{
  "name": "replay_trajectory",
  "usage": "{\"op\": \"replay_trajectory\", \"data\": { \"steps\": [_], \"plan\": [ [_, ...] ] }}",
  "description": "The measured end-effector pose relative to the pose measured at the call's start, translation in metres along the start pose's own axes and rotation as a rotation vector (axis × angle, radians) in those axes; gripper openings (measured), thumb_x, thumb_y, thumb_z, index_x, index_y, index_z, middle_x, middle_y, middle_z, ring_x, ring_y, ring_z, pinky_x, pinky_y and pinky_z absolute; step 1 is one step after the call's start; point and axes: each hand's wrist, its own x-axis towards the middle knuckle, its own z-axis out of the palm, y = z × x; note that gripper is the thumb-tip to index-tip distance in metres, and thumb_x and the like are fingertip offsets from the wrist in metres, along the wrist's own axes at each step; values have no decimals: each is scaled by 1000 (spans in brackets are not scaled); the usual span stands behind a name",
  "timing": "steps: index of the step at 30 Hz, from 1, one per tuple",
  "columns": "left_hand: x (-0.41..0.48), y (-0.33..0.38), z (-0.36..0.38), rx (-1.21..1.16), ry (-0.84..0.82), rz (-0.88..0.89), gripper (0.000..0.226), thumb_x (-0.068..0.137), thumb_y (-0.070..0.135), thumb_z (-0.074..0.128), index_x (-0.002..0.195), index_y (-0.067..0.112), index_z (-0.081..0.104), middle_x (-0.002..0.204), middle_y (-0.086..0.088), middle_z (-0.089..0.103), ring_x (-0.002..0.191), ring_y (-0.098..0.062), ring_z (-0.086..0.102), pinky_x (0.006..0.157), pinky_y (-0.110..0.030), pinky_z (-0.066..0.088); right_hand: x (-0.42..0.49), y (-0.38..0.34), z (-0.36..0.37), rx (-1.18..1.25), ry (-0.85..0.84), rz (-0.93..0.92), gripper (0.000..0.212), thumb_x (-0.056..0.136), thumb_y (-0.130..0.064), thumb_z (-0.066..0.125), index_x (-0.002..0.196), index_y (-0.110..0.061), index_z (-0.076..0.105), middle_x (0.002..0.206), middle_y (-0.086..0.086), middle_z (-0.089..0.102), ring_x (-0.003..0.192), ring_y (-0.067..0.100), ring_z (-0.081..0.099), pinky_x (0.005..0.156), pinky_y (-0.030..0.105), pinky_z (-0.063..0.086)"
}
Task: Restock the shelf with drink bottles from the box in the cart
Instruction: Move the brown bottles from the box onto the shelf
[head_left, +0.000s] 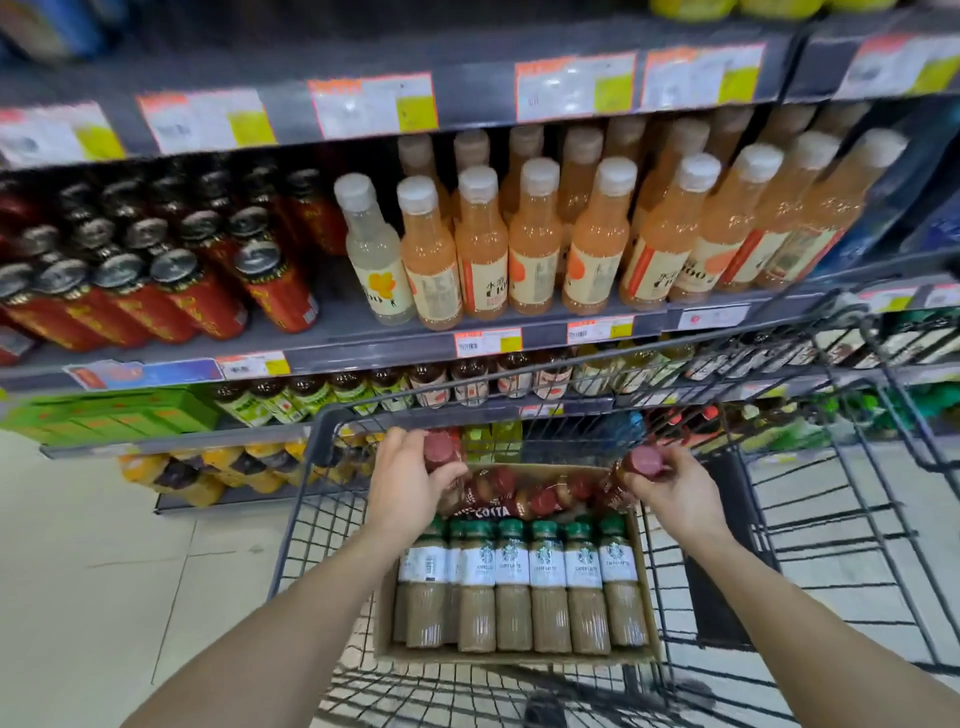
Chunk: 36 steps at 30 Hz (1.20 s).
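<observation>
Price tags (371, 104) front the edges above a tiled floor (78, 545).

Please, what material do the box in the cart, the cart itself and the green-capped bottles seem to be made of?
The box looks like plain brown cardboard: matte, with thin folded walls. The cart seems to be dark coated metal wire, judging by its thin grid bars. The green-capped bottles are clear and glossy, showing beige drink inside; glass or plastic cannot be told.

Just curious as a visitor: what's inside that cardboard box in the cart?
The cardboard box holds a near row of green-capped bottles and, behind it, red-capped bottles. Each hand, left hand and right hand, grips one. Anything beneath is hidden.
</observation>
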Motion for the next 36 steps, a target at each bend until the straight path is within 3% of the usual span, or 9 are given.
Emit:
{"op": "replay_trajectory", "data": {
  "steps": [6,8,12,16,22,25,27,31,36],
  "plan": [
    [-28,28,-100,-134,65,52,44,82,46,76,113,17,64,100,6,48,101,-18,51,90,-33,42,-45,-78,-45,155,94,-62,38,71,-40,82,99,-31,57,88,-12,69,62,9,67,53,32,55],
    [-39,33,-137,-175,103,86,35,81,47,76,105,25,66,96,8,51,95,-17,53,85,-33,44,-64,-109,-57,203,129,-108,37,69,-44,82,93,-34,56,90,-15,68,75,2,66,60,26,50],
    [-55,36,-211,-226,183,174,20,79,47,76,85,41,58,87,12,55,87,-12,52,69,-26,38,-102,-182,-74,253,125,-182,36,72,-42,82,96,-35,56,96,-15,66,85,5,64,67,28,49],
    [-61,30,-277,-247,259,216,28,78,45,77,98,40,56,93,15,50,89,-11,53,74,-22,36,-136,-254,-82,278,132,-280,39,76,-37,81,106,-28,59,98,-16,65,88,0,61,68,23,46],
    [-59,19,-356,-277,367,249,43,76,41,78,114,28,64,103,10,56,98,-11,55,85,-25,39,-175,-340,-79,339,151,-392,33,75,-39,82,100,-31,62,92,-13,70,72,-4,65,56,15,46],
    [-54,23,-384,-321,410,266,40,75,42,77,112,31,63,100,14,57,93,-7,55,77,-21,39,-179,-376,-75,361,150,-436,39,72,-40,83,104,-30,64,94,-14,71,82,-1,67,66,22,54],
    [-44,28,-399,-361,435,278,36,75,40,77,108,31,64,98,16,60,92,-7,59,76,-20,41,-175,-400,-72,381,134,-459,38,69,-43,83,101,-30,66,88,-15,72,81,1,68,66,25,54],
    [-5,49,-425,-374,484,292,37,76,41,76,107,35,59,106,9,63,95,-10,61,87,-29,47,-150,-450,-73,412,101,-537,34,68,-42,83,96,-30,67,86,-15,72,76,0,68,57,19,50],
    [55,88,-452,-380,589,301,46,75,40,76,116,23,64,107,8,66,103,-12,60,90,-28,45,-107,-516,-83,455,99,-648,35,66,-43,83,94,-31,67,86,-20,72,77,-3,68,63,20,54]
  ]
}}
